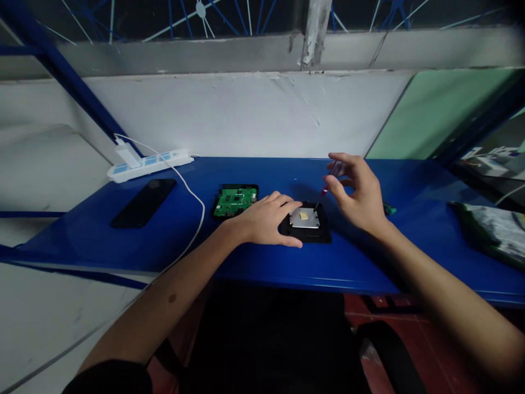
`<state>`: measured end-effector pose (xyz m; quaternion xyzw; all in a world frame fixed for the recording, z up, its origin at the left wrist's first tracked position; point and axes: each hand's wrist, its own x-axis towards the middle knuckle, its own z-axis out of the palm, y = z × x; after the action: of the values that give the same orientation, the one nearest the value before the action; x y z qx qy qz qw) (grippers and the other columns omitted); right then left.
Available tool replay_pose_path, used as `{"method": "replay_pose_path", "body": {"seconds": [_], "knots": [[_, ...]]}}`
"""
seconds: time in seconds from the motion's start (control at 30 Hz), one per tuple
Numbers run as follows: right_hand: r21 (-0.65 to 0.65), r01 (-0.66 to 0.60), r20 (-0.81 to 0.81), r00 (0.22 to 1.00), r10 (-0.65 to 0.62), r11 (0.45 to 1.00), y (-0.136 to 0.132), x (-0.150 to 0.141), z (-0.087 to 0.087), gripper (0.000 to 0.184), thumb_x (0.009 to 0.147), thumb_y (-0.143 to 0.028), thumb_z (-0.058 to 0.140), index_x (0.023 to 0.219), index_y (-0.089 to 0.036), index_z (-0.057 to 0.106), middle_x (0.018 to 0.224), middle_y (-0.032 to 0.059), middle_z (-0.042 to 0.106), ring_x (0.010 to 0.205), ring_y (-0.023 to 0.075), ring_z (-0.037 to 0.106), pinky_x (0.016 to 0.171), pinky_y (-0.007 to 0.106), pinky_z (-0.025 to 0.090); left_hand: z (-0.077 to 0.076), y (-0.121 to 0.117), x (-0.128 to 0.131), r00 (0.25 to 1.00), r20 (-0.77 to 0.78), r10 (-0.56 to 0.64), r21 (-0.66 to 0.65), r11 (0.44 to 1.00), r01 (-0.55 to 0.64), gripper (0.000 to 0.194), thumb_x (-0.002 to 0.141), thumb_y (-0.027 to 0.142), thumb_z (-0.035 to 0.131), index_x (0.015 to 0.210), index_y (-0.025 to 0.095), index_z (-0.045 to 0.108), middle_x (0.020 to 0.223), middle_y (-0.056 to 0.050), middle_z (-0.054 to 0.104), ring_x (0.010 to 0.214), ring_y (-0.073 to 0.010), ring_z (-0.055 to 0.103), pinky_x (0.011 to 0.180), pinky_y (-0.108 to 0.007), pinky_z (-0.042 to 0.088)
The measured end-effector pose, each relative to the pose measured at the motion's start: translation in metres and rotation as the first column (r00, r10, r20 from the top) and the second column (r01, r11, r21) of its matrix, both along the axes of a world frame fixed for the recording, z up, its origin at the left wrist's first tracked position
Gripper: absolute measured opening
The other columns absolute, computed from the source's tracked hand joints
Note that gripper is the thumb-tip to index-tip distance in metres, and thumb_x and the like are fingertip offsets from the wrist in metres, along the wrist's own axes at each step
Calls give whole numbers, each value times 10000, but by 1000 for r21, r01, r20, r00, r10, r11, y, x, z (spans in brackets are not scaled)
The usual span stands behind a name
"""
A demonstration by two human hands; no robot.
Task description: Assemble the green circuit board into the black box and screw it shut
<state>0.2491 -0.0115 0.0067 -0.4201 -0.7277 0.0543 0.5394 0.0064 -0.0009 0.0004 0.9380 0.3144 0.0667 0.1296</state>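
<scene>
My left hand [273, 218] lies with fingers spread over the left side of a black square plastic cover [315, 235]. A silver metal plate [309, 223] with a small yellowish pad [303, 216] sits on that cover. In my right hand [356, 191] is a screwdriver [335, 169] with a clear purplish handle, pinched between thumb and fingers. Its thin shaft slants down to the plate's upper right corner. Left of the cover, a green circuit board [234, 201] rests in a black shell, partly behind my left hand.
A black phone [143, 203] lies at the left, near a white power strip [151, 165] with a plugged-in charger. A white cable [200, 205] runs across the blue table [262, 268]. A silvery bag [492, 230] and a small green part [389, 209] are at the right.
</scene>
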Motion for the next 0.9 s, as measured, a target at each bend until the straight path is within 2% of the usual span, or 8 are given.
{"method": "replay_pose_path", "body": {"seconds": [0.2, 0.33, 0.53, 0.63, 0.77, 0.9], "knots": [[8, 18, 8, 1000, -18, 1000, 1, 1, 0, 396, 939, -398, 621, 1320, -292, 594, 1016, 77, 579, 1001, 255, 663, 667, 377, 634, -2, 1, 0, 1000, 5, -5, 7, 1000, 5, 966, 795, 803, 578, 1529, 201, 397, 1489, -123, 507, 1330, -331, 434, 1126, -481, 387], [11, 17, -6, 1000, -17, 1000, 4, 3, -1, 391, 924, -442, 647, 1292, -316, 613, 1039, 74, 567, 886, 222, 649, 656, 393, 640, -2, 1, 0, 1000, 11, -4, 1, 1000, 4, 959, 793, 805, 575, 1530, 219, 394, 1496, -115, 503, 1331, -330, 434, 1114, -478, 401], [30, 51, -12, 999, -50, 998, 6, 4, -2, 359, 910, -412, 676, 1248, -295, 644, 1017, 67, 586, 769, 191, 643, 658, 406, 635, -1, 0, 0, 1000, 7, -6, -2, 1000, 6, 968, 792, 798, 581, 1535, 207, 389, 1503, -114, 497, 1336, -335, 427, 1123, -487, 393], [51, 80, -14, 997, -79, 996, 5, 3, -2, 352, 927, -373, 652, 1265, -277, 639, 1021, 72, 635, 804, 198, 674, 677, 388, 634, 0, 0, 0, 1000, -2, -4, -15, 1000, 4, 970, 795, 797, 574, 1543, 212, 377, 1512, -108, 487, 1346, -335, 417, 1133, -489, 383], [24, 24, -38, 999, -23, 999, 2, 1, -2, 366, 994, -325, 522, 1353, -271, 570, 1090, 76, 711, 889, 211, 732, 760, 403, 638, 2, -1, 0, 1000, -8, 3, -29, 1000, -3, 975, 796, 798, 575, 1540, 199, 381, 1513, -117, 487, 1351, -331, 414, 1134, -468, 378], [0, 10, -35, 999, -10, 1000, 1, 2, -1, 343, 1012, -366, 487, 1323, -264, 590, 1137, 88, 700, 911, 214, 728, 772, 408, 638, 3, -2, 0, 1000, -19, 14, -28, 1000, -15, 982, 797, 802, 570, 1541, 191, 375, 1516, -118, 484, 1356, -329, 410, 1131, -450, 377]]}}
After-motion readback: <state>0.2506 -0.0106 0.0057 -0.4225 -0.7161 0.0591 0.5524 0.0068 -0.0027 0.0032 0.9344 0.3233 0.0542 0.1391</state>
